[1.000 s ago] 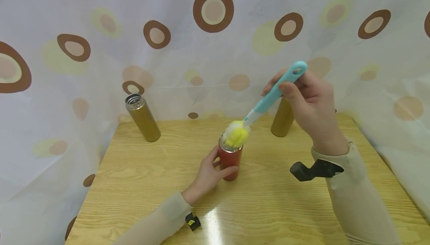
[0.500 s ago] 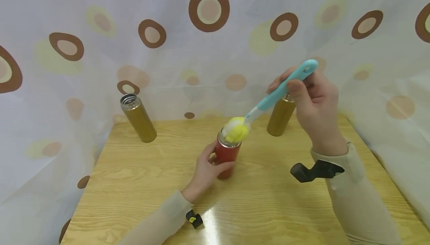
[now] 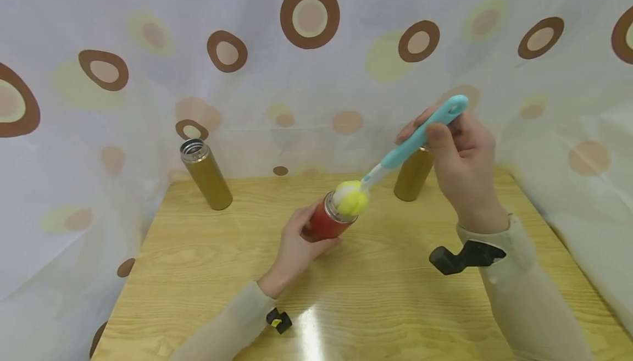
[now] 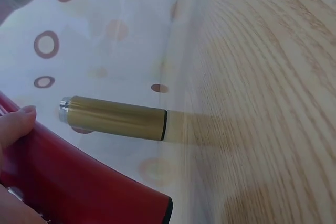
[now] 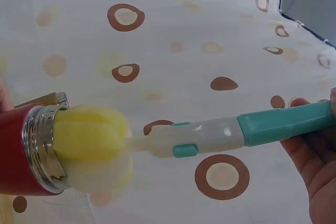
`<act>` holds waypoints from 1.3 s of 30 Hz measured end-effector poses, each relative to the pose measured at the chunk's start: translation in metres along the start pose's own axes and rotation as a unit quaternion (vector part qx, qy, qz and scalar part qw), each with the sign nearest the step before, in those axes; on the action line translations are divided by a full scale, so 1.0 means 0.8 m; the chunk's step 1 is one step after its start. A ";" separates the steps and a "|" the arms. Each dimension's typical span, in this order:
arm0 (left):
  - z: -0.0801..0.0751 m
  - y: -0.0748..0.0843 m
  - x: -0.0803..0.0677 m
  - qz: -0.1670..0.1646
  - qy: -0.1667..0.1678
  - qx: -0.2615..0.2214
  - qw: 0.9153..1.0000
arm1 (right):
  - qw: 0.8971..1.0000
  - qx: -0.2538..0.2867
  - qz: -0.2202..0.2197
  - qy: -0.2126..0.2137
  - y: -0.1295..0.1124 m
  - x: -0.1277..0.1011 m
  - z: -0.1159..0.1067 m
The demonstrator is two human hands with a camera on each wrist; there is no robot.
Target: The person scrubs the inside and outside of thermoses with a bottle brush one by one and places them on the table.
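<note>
My left hand [image 3: 296,245] grips a red vacuum flask [image 3: 323,226], its open steel mouth tilted up to the right. In the left wrist view the flask's dark base [image 4: 167,211] shows, with my thumb across its body. My right hand [image 3: 465,168] pinches the teal handle of a bottle brush [image 3: 415,141], which slants down to the left. The brush's yellow and white sponge head [image 5: 92,145] sits at the flask's mouth, its tip inside the rim and most of it outside.
A gold flask [image 3: 210,177] without a lid stands at the back left of the wooden table [image 3: 237,273]. Another gold flask [image 3: 410,179] stands at the back right, partly behind my right hand. A patterned curtain [image 3: 316,86] hangs behind the table.
The red flask has gone from nearly upright to tilted, its base swinging left and up in my left hand. The brush head stays at its mouth; my right hand has shifted slightly right.
</note>
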State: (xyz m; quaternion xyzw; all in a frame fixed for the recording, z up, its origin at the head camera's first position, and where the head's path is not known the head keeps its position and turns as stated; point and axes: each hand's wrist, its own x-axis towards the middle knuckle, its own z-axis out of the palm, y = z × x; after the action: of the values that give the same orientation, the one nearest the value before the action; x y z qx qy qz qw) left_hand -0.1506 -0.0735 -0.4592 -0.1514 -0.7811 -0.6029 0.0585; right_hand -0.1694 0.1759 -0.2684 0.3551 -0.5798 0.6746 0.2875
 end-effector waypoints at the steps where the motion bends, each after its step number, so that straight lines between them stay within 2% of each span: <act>1: -0.001 0.001 0.000 0.000 0.000 0.002 1.000 | 1.000 0.000 -0.002 0.001 0.001 -0.002 -0.001; 8: -0.002 -0.001 -0.002 -0.008 0.001 0.001 1.000 | 1.000 -0.012 0.005 -0.008 0.006 -0.010 0.000; 15: -0.002 -0.002 -0.004 -0.002 0.012 -0.003 1.000 | 1.000 -0.013 0.010 -0.009 0.008 -0.012 0.002; 29: -0.004 0.003 -0.005 -0.015 0.003 0.004 1.000 | 0.999 -0.041 0.027 -0.003 0.015 -0.024 0.002; 39: -0.005 0.000 -0.003 -0.021 0.026 0.010 0.999 | 0.999 -0.044 0.029 -0.002 0.022 -0.038 0.005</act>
State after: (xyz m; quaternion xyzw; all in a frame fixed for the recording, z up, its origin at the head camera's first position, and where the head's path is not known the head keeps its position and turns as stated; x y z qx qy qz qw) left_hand -0.1488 -0.0776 -0.4586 -0.1184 -0.7884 -0.5998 0.0680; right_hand -0.1650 0.1700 -0.3026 0.3266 -0.6197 0.6555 0.2821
